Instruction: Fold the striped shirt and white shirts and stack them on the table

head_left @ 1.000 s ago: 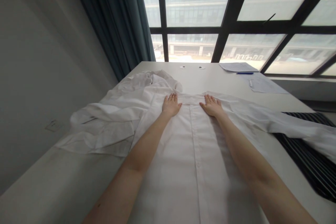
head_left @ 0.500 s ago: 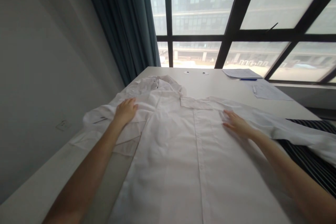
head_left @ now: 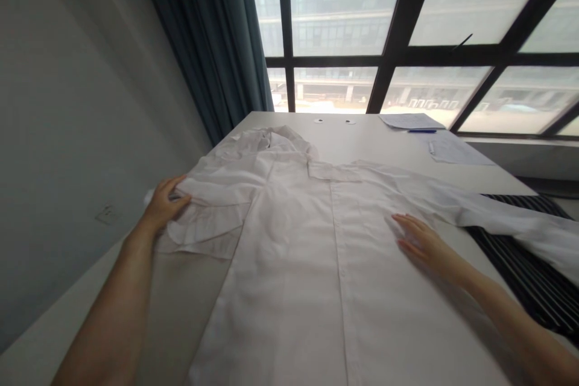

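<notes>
A white button-front shirt [head_left: 289, 265] is laid out front-up on a white table [head_left: 488, 178], with its collar at the far end and 1 sleeve [head_left: 511, 232] stretched across a black striped cloth [head_left: 520, 271]. At the shirt's opposite side, a bunched fold of fabric is grasped by the left hand [head_left: 165, 202], its fingers clenched over the cloth. The right hand [head_left: 425, 241] lies on the shirt front, its fingers released and extended.
</notes>
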{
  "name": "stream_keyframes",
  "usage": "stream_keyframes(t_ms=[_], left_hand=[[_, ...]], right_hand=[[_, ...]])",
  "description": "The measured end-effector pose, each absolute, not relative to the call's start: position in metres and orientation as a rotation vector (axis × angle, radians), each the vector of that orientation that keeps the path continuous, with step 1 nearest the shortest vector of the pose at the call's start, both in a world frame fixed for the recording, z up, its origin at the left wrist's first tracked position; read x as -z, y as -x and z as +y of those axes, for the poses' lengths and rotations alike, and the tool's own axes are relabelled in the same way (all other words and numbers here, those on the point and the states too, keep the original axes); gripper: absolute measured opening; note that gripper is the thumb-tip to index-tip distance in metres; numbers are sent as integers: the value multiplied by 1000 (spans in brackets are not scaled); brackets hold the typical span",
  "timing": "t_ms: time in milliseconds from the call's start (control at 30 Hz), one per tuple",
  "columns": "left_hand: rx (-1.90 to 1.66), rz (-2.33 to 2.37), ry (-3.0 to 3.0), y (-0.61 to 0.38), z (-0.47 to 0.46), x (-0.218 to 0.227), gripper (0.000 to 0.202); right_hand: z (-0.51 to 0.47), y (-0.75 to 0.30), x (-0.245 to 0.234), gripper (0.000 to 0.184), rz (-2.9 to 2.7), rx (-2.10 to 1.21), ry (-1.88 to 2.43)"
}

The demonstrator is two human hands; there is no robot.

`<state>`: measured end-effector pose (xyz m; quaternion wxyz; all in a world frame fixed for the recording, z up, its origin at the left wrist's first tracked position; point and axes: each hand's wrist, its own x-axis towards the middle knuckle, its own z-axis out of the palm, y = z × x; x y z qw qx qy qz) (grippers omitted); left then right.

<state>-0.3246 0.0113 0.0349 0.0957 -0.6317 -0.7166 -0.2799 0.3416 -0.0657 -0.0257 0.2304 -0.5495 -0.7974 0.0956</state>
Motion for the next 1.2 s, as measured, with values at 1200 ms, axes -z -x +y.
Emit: stream_keyframes(t_ms=[1200], left_hand=[[360,-2168,1962,136,0,-81,64]], right_hand=[[-54,-215,1,33,-1742,-960,1234]])
